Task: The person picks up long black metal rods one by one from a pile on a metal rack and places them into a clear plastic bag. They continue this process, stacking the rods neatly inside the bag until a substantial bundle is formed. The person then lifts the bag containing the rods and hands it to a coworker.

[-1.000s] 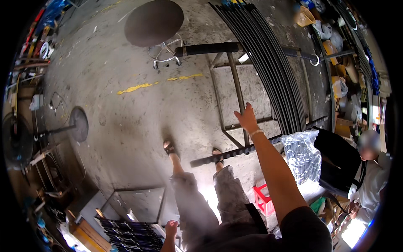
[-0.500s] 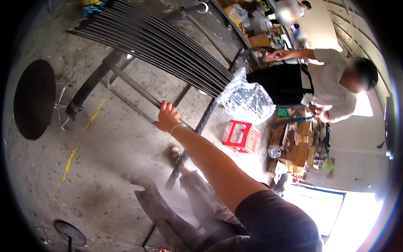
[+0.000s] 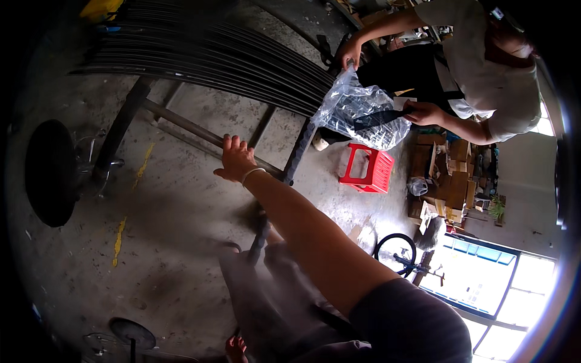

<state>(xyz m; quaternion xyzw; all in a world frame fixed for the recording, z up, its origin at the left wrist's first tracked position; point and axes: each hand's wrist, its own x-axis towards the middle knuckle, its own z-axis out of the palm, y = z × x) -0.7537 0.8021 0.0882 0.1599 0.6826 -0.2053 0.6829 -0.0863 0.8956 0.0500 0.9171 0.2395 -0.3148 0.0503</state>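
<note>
My right hand (image 3: 236, 159), a light band at its wrist, rests on a metal crossbar (image 3: 187, 128) of a dark rack frame. Its fingers are spread and the thumb stands apart. Only part of my left hand (image 3: 236, 349) shows at the lower edge beside my trousers; its fingers are too dark and cropped to read. Beyond the crossbar, many long thin black rods (image 3: 212, 63) lie side by side on the rack. Clear plastic sheeting (image 3: 345, 100) covers their right ends. A co-worker's one hand grips this plastic, the other a dark flat, slotted piece (image 3: 381, 118).
A red plastic stool (image 3: 370, 169) stands on the floor near the rack. Round dark stool seats (image 3: 51, 172) are at the left and lower left. Cardboard boxes (image 3: 454, 187) are piled at the right, near a bicycle wheel (image 3: 395, 254) by the bright doorway.
The co-worker has leaned in, brought one hand onto the plastic, and moved the dark slotted piece over it. My view has shifted; my right hand stays on the crossbar.
</note>
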